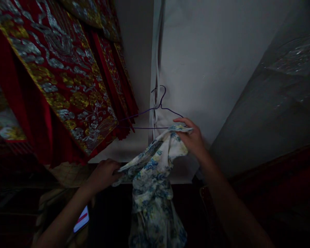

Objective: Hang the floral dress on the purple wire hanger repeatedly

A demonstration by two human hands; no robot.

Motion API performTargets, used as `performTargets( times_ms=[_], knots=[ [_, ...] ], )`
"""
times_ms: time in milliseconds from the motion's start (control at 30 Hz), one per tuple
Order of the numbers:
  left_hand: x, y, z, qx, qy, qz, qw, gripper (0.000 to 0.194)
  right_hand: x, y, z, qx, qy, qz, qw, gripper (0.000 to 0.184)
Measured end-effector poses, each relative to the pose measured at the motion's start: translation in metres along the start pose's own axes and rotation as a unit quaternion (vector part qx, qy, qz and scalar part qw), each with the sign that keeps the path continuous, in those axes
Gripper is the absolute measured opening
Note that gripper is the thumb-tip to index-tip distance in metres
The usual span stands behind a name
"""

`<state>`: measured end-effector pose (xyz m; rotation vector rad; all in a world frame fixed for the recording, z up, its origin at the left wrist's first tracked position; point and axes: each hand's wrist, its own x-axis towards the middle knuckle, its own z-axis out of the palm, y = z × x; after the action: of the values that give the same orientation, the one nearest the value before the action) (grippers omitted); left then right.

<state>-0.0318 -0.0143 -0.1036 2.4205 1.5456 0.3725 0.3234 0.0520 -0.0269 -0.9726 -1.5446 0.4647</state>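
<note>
A white dress-like garment with blue and yellow flowers [153, 179] hangs in loose folds between my hands. My left hand [107, 174] grips its left edge, low beside the red cloth. Higher up, my right hand [189, 134] pinches the garment's upper right edge at the right end of a thin dark purple wire hanger [144, 128]. The hanger's right corner is hidden behind that hand and the fabric. Its left end lies against the red embroidered cloth, apart from my left hand. The hook points up near a pale cord on the wall.
Red cloth embroidered in gold and silver [74, 86] drapes down the left side. A pale wall [204, 62] with a vertical cord [157, 62] stands ahead. At lower left a phone with a lit screen [81, 220] lies in the dark. Grey sheeting [271, 103] covers the right.
</note>
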Motion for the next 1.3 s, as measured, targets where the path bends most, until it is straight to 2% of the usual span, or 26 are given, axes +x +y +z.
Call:
performTargets(
  times_ms=[100, 167, 233, 300, 400, 467, 500, 567, 667, 733, 867, 933, 967, 1033, 1100, 1133, 1167, 1233, 1300],
  knots=[
    [-0.003, 0.013, -0.002, -0.159, 0.047, 0.035, 0.986, 0.030, 0.017, 0.046, 0.034, 0.022, -0.003, 0.094, 0.995, 0.036],
    [-0.007, 0.023, -0.002, -0.274, 0.041, 0.005, 0.961, 0.045, 0.022, 0.073, 0.050, 0.019, -0.003, 0.127, 0.992, 0.041],
    [-0.011, 0.028, -0.002, -0.343, 0.008, -0.030, 0.939, 0.051, 0.020, 0.091, 0.055, 0.010, -0.002, 0.140, 0.990, 0.041],
    [-0.013, 0.027, -0.004, -0.324, -0.031, -0.025, 0.945, 0.048, 0.014, 0.097, 0.047, -0.001, 0.003, 0.151, 0.989, 0.038],
    [-0.012, 0.017, -0.011, -0.174, -0.069, -0.015, 0.982, 0.038, 0.001, 0.092, 0.020, -0.022, 0.006, 0.161, 0.987, 0.033],
    [-0.006, 0.013, -0.019, -0.095, -0.050, -0.023, 0.994, 0.035, -0.007, 0.082, 0.000, -0.035, 0.001, 0.165, 0.986, 0.029],
    [-0.001, 0.014, -0.025, -0.075, -0.019, -0.016, 0.997, 0.035, -0.010, 0.076, -0.008, -0.043, 0.001, 0.167, 0.985, 0.027],
    [0.010, 0.022, -0.041, -0.058, 0.077, 0.025, 0.995, 0.034, -0.015, 0.066, -0.021, -0.061, 0.004, 0.171, 0.983, 0.026],
    [0.033, 0.045, -0.068, -0.062, 0.228, 0.094, 0.967, 0.028, -0.020, 0.052, -0.026, -0.063, 0.000, 0.170, 0.983, 0.027],
    [0.052, 0.060, -0.083, -0.105, 0.267, 0.106, 0.952, 0.026, -0.024, 0.044, -0.021, -0.034, -0.015, 0.167, 0.985, 0.030],
    [0.089, 0.074, -0.096, -0.189, 0.209, 0.110, 0.953, 0.040, -0.041, 0.030, -0.010, 0.019, -0.076, 0.170, 0.982, 0.033],
    [0.099, 0.071, -0.098, -0.169, 0.187, 0.121, 0.960, 0.042, -0.047, 0.022, -0.014, 0.007, -0.114, 0.129, 0.985, 0.032],
    [0.102, 0.068, -0.099, -0.159, 0.183, 0.122, 0.963, 0.042, -0.049, 0.018, -0.019, -0.014, -0.112, 0.097, 0.989, 0.033],
    [0.104, 0.059, -0.103, -0.162, 0.182, 0.110, 0.964, 0.042, -0.049, 0.012, -0.036, -0.072, -0.040, 0.033, 0.996, 0.049],
    [0.103, 0.050, -0.108, -0.182, 0.180, 0.090, 0.962, 0.041, -0.043, 0.009, -0.058, -0.117, 0.082, 0.005, 0.990, 0.066],
    [0.103, 0.046, -0.111, -0.196, 0.181, 0.079, 0.960, 0.040, -0.039, 0.008, -0.070, -0.123, 0.120, 0.013, 0.985, 0.069],
    [0.104, 0.043, -0.115, -0.217, 0.178, 0.069, 0.957, 0.038, -0.035, 0.008, -0.081, -0.118, 0.130, 0.037, 0.984, 0.065],
    [0.107, 0.037, -0.124, -0.286, 0.156, 0.041, 0.945, 0.035, -0.026, 0.008, -0.104, -0.084, 0.078, 0.122, 0.986, 0.046],
    [0.110, 0.033, -0.135, -0.365, 0.106, -0.001, 0.925, 0.032, -0.017, 0.006, -0.123, -0.031, 0.002, 0.208, 0.978, 0.034]
  ],
)
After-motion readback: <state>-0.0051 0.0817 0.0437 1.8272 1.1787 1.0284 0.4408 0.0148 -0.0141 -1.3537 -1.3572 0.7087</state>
